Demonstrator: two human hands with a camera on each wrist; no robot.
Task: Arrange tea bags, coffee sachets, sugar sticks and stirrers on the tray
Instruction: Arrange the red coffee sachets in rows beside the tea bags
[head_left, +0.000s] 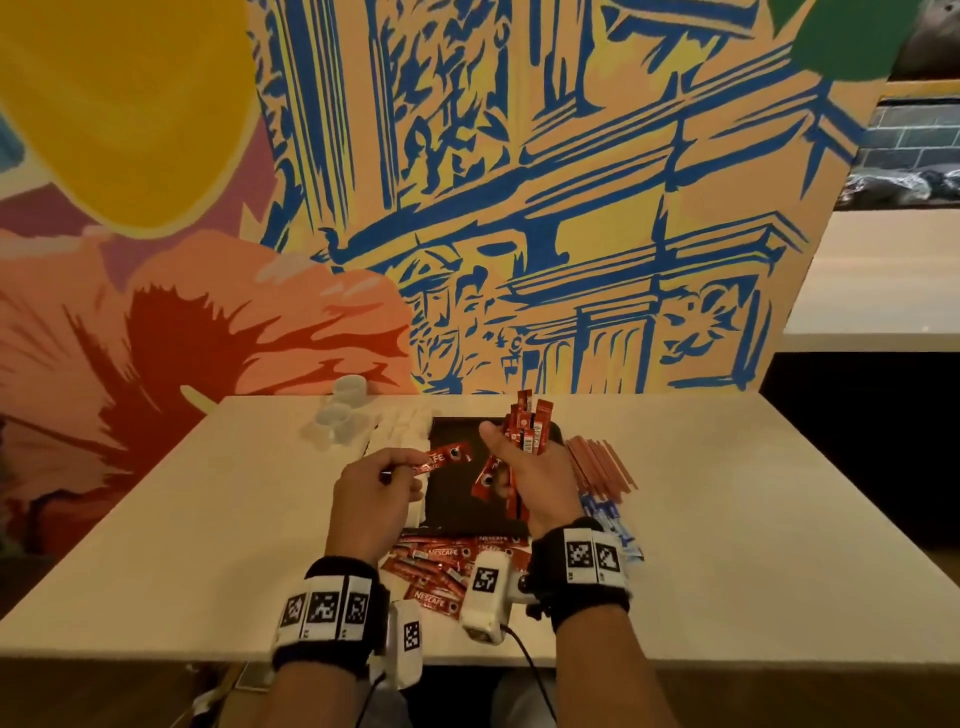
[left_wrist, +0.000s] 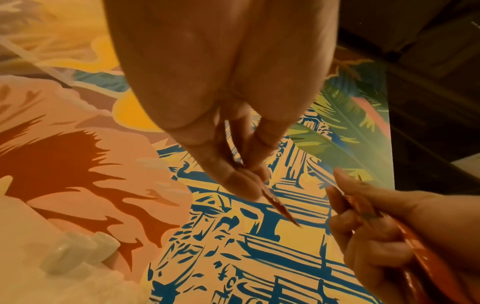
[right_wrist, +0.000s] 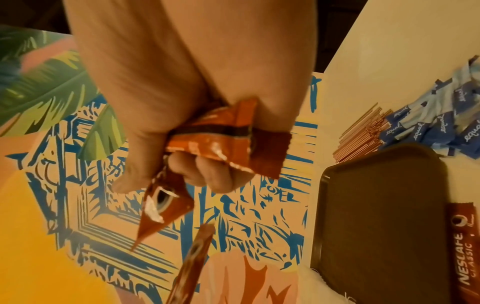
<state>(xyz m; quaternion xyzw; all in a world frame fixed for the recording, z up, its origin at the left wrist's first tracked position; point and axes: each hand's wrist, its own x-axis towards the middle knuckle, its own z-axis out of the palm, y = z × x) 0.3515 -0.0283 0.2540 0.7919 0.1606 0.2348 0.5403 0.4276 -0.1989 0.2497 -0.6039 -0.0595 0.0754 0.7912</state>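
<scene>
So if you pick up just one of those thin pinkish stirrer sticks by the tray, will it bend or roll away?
The stirrers look long, thin and straight, so one is probably light and fairly stiff, perhaps slightly springy. They lie loose in a flat bundle on the table, so a nudged one might slide or roll a little. Being so slim, it is likely fiddly to pinch.

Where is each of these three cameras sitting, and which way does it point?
Head: worn on the head, looks down at the table, dark tray and both hands.
Left wrist: looks along the left hand, which pinches one coffee sachet.
Right wrist: looks along the right hand, which grips a bunch of sachets.
Shared: both wrist views show the mural wall.
</scene>
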